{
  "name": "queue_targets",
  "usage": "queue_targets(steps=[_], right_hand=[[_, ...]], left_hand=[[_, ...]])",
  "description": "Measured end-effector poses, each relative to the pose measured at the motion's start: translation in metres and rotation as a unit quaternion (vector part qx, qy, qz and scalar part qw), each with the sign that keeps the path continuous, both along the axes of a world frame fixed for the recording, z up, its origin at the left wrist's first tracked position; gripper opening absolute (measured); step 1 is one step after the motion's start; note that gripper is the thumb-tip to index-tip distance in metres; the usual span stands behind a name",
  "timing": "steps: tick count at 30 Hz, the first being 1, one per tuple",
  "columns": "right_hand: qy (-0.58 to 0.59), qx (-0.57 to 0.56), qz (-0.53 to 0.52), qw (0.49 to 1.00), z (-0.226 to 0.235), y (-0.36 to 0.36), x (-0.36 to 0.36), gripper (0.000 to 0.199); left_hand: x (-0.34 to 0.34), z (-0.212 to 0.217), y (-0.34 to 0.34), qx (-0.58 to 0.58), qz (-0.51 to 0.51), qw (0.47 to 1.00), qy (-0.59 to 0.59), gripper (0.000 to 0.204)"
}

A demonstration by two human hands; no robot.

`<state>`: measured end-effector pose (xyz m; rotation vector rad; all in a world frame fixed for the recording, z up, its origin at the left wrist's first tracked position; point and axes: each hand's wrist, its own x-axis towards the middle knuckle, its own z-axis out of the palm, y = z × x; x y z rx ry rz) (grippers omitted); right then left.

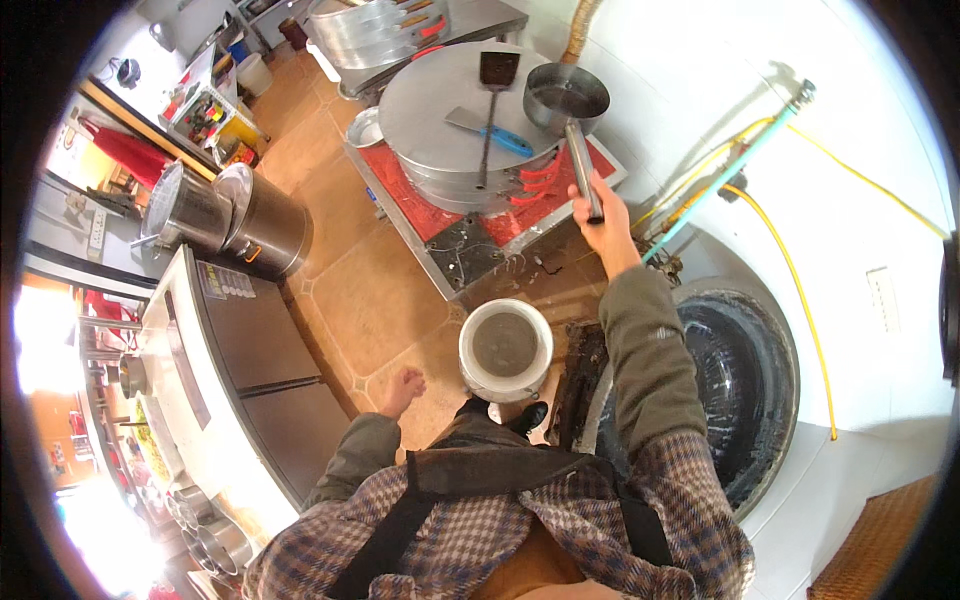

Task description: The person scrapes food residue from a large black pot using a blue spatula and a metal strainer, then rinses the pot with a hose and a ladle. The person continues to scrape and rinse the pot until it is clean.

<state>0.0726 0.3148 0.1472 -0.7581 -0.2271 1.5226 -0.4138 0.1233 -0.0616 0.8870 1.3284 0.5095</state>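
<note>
My right hand (606, 222) is closed around the metal handle of a dark, deep saucepan (566, 92), stretched out ahead of me. The saucepan is at the right edge of a large round steamer lid (420, 95); I cannot tell whether they touch. A dark-bladed spatula (494, 110) and a blue-handled scraper (490, 131) lie on the lid. My left hand (403, 391) hangs low on the left, fingers curled with nothing visible in them. Right of it, in front of my feet, stands a white bucket (468, 360) with greyish contents.
The steamer stands on a red-topped metal stand (445, 205). To my right is a large dark round basin (770, 400), below a yellow hose (790, 265) on the wall. Tall steel pots (270, 225) and a counter cabinet (255, 340) are at the left, on a tiled floor.
</note>
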Motion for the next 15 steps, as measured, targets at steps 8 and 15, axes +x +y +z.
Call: queue_targets(steps=[8, 15], right_hand=[[-0.676, -0.002, -0.097, 0.731, 0.005, 0.087, -0.005, 0.030], [-0.929, 0.122, 0.073, 0.341, -0.006, 0.173, -0.080, 0.023]], left_hand=[[-0.030, 0.039, 0.045, 0.030, 0.047, 0.998, 0.031, 0.017], [-0.017, 0.036, 0.058, 0.086, 0.009, 0.996, 0.020, 0.016]])
